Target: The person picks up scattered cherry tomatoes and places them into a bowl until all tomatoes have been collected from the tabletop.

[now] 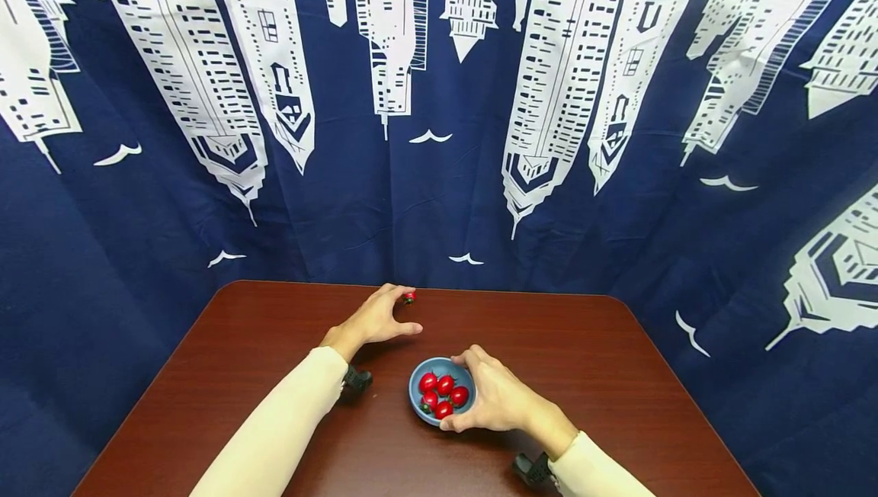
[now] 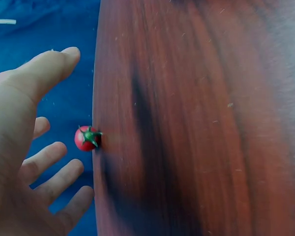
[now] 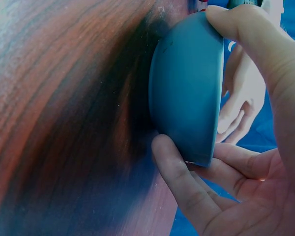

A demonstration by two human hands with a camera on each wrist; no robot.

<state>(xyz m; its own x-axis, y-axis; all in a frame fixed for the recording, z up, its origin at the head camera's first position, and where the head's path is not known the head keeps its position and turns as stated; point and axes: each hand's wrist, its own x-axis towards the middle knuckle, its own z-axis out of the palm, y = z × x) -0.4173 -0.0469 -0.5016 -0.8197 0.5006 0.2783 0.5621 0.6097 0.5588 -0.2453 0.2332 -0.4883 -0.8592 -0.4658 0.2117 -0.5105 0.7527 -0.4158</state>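
A blue bowl [image 1: 415, 408] with several red cherry tomatoes [image 1: 444, 385] stands on the table in front of me. My right hand [image 1: 499, 394] holds the bowl by its right side, thumb at the near rim and fingers at the far rim. The right wrist view shows the bowl's outer wall [image 3: 187, 93] between thumb and fingers. Near the table's far edge lies a single cherry tomato [image 1: 409, 298] with a green stem end. My left hand [image 1: 376, 319] reaches beside it, thumb and fingers spread apart. In the left wrist view a gap separates that hand from the tomato [image 2: 84, 139].
The brown wooden table [image 1: 562, 344] has rounded far corners. A dark blue cloth [image 1: 343, 215] printed with white upside-down buildings hangs behind and at both sides. Black wrist devices are strapped at the left wrist [image 1: 357, 379] and the right wrist [image 1: 531, 469].
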